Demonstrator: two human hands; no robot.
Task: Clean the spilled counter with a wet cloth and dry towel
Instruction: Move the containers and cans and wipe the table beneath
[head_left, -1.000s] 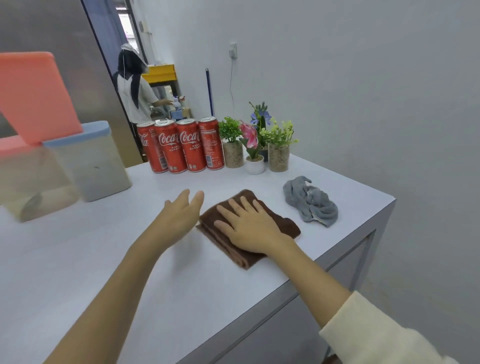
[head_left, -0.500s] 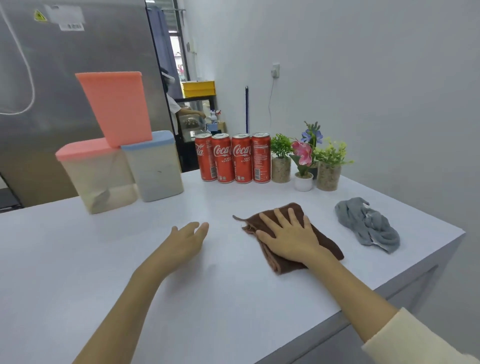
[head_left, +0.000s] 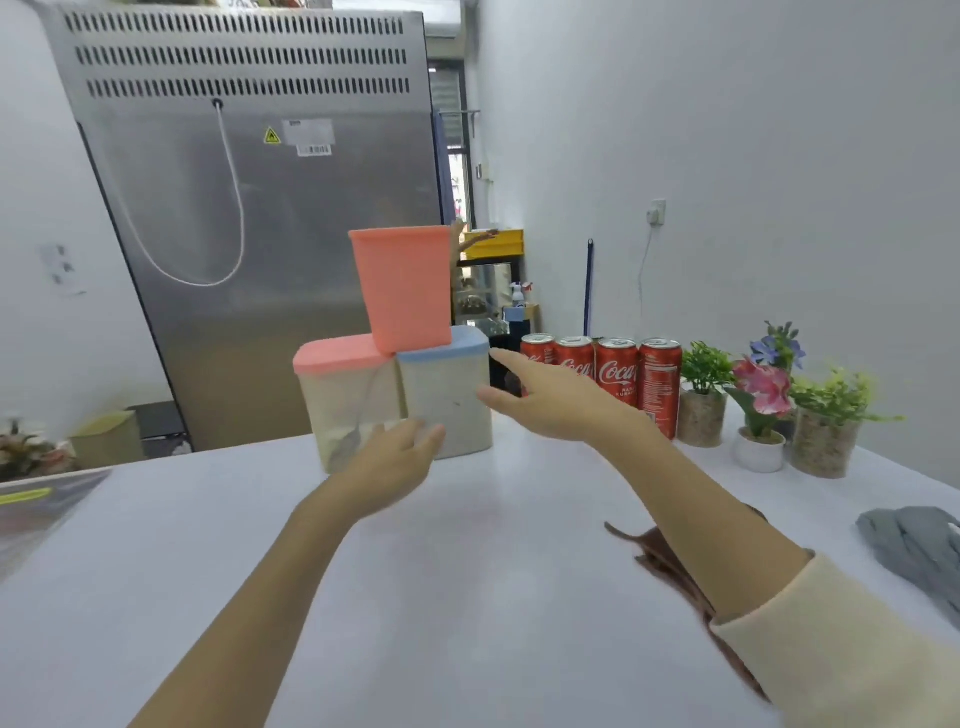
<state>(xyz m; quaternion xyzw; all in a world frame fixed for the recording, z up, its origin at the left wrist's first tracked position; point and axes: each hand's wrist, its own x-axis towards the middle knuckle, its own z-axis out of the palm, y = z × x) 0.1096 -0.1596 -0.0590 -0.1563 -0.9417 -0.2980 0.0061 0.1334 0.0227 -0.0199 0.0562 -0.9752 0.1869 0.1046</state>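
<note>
Readable print from where I stand

The four red cans (head_left: 605, 376) at the far right read "Coca-Cola" in part; the steel fridge (head_left: 270, 218) carries a yellow warning triangle (head_left: 271, 136) and an unreadable barcode label (head_left: 313, 150).

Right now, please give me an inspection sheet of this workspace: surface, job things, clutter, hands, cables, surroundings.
Surface: white counter; no spill visible.
Job things: brown towel lies under the right forearm, mostly hidden; grey cloth lies crumpled at the right edge, untouched.
Clutter: three tubs, one pink tub stacked on the other two; four cola cans; three potted plants by the wall.
Hands: left hand and right hand both open, reaching toward the tubs, holding nothing; contact with the tubs cannot be told.
Cables: white cord hangs on the steel fridge; thin wire below a wall socket.
Surroundings: white walls; yellow crate in the back.
</note>
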